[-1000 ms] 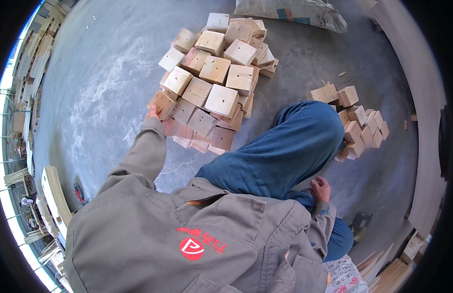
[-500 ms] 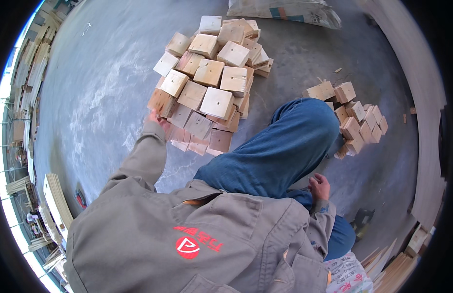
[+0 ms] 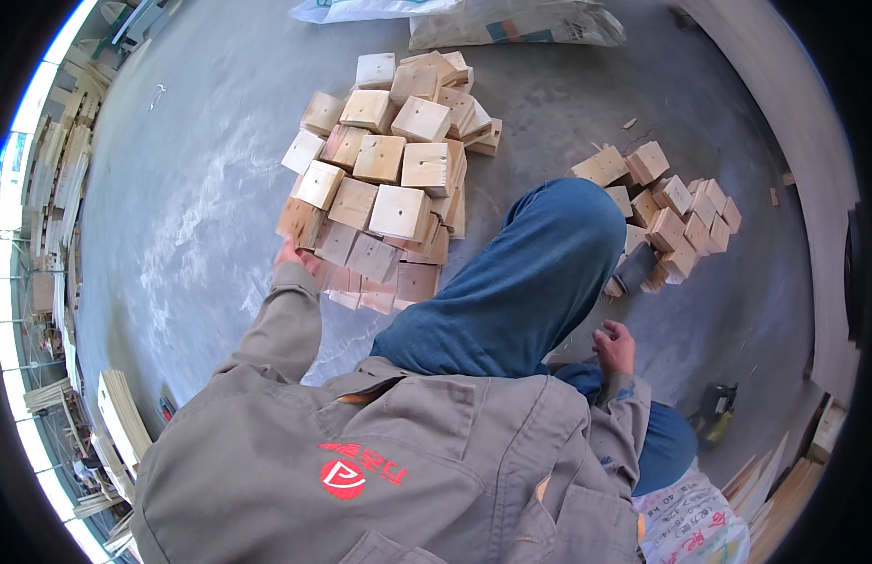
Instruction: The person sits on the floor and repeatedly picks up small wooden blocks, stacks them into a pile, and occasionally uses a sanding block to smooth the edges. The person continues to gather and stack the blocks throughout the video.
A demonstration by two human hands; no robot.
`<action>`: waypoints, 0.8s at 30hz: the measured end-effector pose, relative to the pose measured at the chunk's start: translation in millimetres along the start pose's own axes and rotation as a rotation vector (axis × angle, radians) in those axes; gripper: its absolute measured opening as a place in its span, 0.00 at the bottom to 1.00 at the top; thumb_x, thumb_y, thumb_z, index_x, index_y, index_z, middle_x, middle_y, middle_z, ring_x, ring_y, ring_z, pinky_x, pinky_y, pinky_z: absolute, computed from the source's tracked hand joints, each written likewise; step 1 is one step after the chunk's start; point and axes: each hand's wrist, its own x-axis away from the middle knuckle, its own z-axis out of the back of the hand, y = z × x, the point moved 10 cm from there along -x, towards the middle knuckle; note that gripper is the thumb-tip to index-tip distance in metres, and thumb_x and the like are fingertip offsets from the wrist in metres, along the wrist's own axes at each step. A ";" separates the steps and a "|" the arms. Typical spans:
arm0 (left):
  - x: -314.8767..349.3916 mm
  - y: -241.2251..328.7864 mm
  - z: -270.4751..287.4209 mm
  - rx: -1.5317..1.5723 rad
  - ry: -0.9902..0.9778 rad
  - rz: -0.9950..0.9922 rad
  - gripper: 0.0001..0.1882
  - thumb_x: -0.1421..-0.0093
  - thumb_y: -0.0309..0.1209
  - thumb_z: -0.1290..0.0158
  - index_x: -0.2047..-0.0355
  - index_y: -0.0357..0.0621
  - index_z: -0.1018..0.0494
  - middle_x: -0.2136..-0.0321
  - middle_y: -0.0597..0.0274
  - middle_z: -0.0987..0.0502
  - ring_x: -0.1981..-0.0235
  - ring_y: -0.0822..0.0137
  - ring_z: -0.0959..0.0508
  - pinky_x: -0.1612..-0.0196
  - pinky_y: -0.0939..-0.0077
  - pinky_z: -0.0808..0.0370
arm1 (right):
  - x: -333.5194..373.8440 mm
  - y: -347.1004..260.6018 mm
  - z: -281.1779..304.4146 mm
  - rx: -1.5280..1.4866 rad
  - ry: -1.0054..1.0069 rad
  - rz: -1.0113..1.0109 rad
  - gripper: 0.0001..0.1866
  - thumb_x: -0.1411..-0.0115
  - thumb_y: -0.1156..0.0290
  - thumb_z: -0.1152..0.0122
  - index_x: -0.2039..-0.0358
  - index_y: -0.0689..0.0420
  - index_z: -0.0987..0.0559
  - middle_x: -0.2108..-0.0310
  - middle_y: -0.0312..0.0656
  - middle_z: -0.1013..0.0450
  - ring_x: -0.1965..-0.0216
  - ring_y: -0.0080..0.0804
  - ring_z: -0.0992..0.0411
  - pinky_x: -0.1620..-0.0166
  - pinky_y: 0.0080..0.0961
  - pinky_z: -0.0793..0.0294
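Note:
A large pile of square-faced wooden blocks (image 3: 378, 158), many with a small hole in the face, stands in front of me on the floor. At its near left corner, my left hand (image 3: 297, 257) is closed at the lower edge of a reddish-brown wooden block (image 3: 299, 222). The block partly hides its fingertips. Beside my right thigh, my right hand (image 3: 616, 346) hovers with loosely bent fingers, somewhat apart, and nothing visible in them. Beyond my raised blue-trousered knee (image 3: 572, 221) lies a smaller heap of similar wooden blocks (image 3: 675, 226).
White and beige sacks (image 3: 516, 26) lie at the far edge. A dark tool with a yellowish part (image 3: 713, 412) rests on the floor at right, near a printed sack (image 3: 694, 517). Stacked boards (image 3: 124, 414) stand at left, with more timber behind. Wood scraps dot the floor.
The view has shifted a little, showing more of the far sacks and of my dark shoe by the smaller heap. My left hand stays at the same block; my right hand has barely moved.

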 end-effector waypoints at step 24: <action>58.8 -42.7 -31.7 -0.257 -0.244 -0.114 0.15 0.36 0.35 0.42 0.53 0.41 0.25 0.70 0.60 0.22 0.78 0.68 0.23 0.75 0.71 0.22 | 0.4 -5.5 6.3 -0.055 0.011 0.024 0.23 0.41 0.72 0.34 0.46 0.67 0.24 0.64 0.45 0.22 0.70 0.27 0.24 0.66 0.25 0.22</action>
